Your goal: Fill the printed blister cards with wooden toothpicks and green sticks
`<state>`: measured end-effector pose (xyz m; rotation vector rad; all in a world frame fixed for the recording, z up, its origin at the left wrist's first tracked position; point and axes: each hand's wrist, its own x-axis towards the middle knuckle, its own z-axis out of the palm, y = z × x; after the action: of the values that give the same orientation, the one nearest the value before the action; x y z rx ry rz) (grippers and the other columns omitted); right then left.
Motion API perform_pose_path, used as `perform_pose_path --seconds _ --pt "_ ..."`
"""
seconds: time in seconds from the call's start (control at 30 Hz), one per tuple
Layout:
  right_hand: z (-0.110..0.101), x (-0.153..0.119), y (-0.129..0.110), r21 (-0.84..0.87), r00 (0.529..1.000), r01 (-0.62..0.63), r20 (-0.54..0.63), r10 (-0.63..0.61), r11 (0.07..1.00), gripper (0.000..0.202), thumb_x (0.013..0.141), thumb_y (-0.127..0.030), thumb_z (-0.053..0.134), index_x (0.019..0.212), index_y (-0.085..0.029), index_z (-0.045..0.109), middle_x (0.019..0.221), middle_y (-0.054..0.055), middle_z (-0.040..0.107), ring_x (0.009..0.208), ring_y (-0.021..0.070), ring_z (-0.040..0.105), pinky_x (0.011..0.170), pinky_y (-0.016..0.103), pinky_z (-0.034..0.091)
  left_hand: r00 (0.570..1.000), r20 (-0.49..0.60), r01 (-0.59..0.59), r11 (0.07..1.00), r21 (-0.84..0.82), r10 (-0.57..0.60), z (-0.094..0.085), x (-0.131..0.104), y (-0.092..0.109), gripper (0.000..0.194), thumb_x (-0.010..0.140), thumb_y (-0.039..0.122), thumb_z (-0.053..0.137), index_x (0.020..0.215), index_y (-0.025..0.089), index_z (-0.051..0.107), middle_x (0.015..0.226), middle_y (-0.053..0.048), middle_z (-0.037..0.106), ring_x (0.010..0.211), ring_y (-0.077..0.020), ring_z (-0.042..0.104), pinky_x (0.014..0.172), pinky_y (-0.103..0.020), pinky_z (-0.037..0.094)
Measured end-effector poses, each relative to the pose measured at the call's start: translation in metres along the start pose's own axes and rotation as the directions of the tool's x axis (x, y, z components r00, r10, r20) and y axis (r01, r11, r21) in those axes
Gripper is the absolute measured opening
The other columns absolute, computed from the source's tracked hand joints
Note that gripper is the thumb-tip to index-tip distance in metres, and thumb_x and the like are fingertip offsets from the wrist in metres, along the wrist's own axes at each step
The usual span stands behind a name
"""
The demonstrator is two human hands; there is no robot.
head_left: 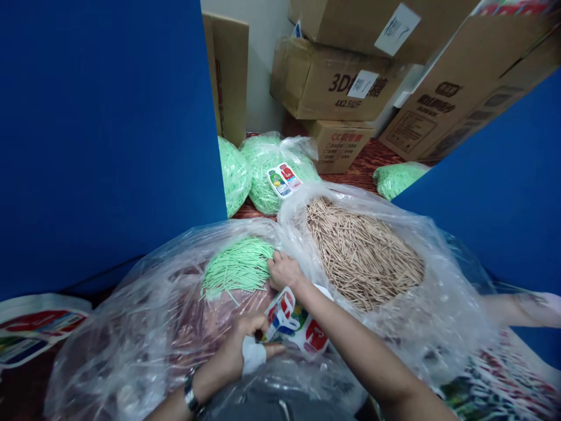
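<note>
cardboard boxes [324, 79] stand behind. i see my right hand [284, 270] bunched narrowly at green sticks [236, 266] in clear plastic [135, 327], left hand [236, 346] half-curled by printed labels [315, 336]; either grip, i can't tell. tan sticks [363, 257] lie alongside.

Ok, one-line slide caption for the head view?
Right hand at the edge of green sticks, left hand by printed packaging, bagged brown sticks alongside.

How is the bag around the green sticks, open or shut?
Open: the bag spreads wide around the green sticks, which lie uncovered, with the right hand at their edge.
</note>
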<state>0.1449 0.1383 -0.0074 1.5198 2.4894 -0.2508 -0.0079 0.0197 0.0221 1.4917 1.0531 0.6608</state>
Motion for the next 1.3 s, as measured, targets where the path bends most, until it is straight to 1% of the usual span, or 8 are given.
perform_pose_path --seconds 0.37,0.53,0.67,0.73,0.8,0.9,1.13,1.3 --pt "0.011 0.009 -0.006 0.004 0.999 0.002 -0.044 -0.002 1.0 0.027 0.088 -0.007 0.035 0.098 -0.008 0.061 0.101 0.02 0.059 0.1 0.0286 0.052 0.086 0.044 0.039 1.0 -0.003 -0.005 1.0 -0.018 0.005 0.002 0.005 -0.001 0.038 0.07 0.035 0.071 0.058 0.018 0.04 0.061 0.004 0.042 0.059 -0.0104 0.035 0.053 -0.021 0.027" --pt "-0.005 0.001 0.01 0.123 1.0 0.005 -0.019 -0.003 0.992 0.019 0.084 -0.011 0.046 0.097 -0.011 0.059 0.101 0.017 0.064 0.095 0.0253 0.057 0.083 0.036 0.042 0.999 -0.05 -0.001 1.0 -0.031 -0.001 -0.001 0.003 0.002 0.04 0.069 0.033 0.072 0.057 0.019 0.037 0.061 0.005 0.038 0.059 -0.0105 0.033 0.053 -0.022 0.026" --pt "-0.021 -0.01 0.023 0.307 0.999 0.04 -0.02 -0.036 0.951 0.019 0.092 -0.022 0.04 0.099 -0.015 0.055 0.084 0.006 0.067 0.074 0.0178 0.06 0.07 0.028 0.046 0.999 -0.051 0.012 0.998 -0.055 -0.015 -0.004 0.006 0.004 0.036 0.069 0.032 0.071 0.058 0.019 0.039 0.061 0.005 0.04 0.059 -0.0106 0.034 0.054 -0.022 0.026" --pt "-0.024 -0.015 0.027 0.546 0.993 0.11 -0.091 -0.072 0.831 0.022 0.095 -0.028 0.036 0.098 -0.017 0.055 0.08 0.002 0.066 0.072 0.0158 0.059 0.071 0.027 0.047 0.998 -0.049 0.023 0.997 -0.071 -0.026 -0.005 0.008 0.001 0.037 0.069 0.032 0.07 0.058 0.019 0.038 0.061 0.005 0.039 0.058 -0.0105 0.034 0.053 -0.022 0.027" --pt "-0.023 -0.019 0.028 0.779 0.981 0.191 -0.177 -0.083 0.597 0.024 0.094 -0.035 0.039 0.096 -0.019 0.057 0.079 -0.001 0.064 0.075 0.0152 0.058 0.075 0.029 0.049 0.998 -0.052 0.025 0.997 -0.075 -0.029 -0.006 0.008 -0.002 0.037 0.07 0.032 0.069 0.059 0.019 0.037 0.062 0.005 0.039 0.059 -0.0105 0.034 0.054 -0.022 0.027" --pt "-0.019 -0.023 0.026 0.934 0.979 0.202 -0.193 -0.06 0.295 0.028 0.091 -0.046 0.046 0.092 -0.021 0.059 0.072 -0.003 0.06 0.07 0.0142 0.057 0.073 0.03 0.05 0.999 -0.049 0.012 0.998 -0.068 -0.015 -0.01 0.007 -0.006 0.033 0.073 0.032 0.068 0.061 0.018 0.04 0.064 0.004 0.04 0.06 -0.0106 0.034 0.055 -0.022 0.028" --pt "-0.013 -0.027 0.023 0.99 0.992 -0.034 0.017 -0.124 -0.14 0.037 0.079 -0.056 0.06 0.08 -0.019 0.056 0.064 -0.004 0.056 0.053 0.0103 0.051 0.055 0.024 0.046 0.997 -0.078 -0.017 0.999 -0.052 0.013 -0.02 0.005 -0.009 0.028 0.076 0.03 0.067 0.063 0.017 0.046 0.064 0.004 0.041 0.059 -0.0106 0.035 0.053 -0.021 0.028" --pt "-0.007 -0.031 0.021 0.916 0.996 -0.008 -0.028 -0.086 -0.401 0.036 0.073 -0.048 0.067 0.09 -0.019 0.055 0.074 -0.001 0.058 0.059 0.0116 0.054 0.059 0.026 0.047 0.998 -0.065 -0.004 1.0 -0.018 0.003 -0.019 0.005 -0.014 0.028 0.074 0.03 0.068 0.062 0.017 0.046 0.064 0.004 0.042 0.06 -0.011 0.036 0.055 -0.022 0.03"
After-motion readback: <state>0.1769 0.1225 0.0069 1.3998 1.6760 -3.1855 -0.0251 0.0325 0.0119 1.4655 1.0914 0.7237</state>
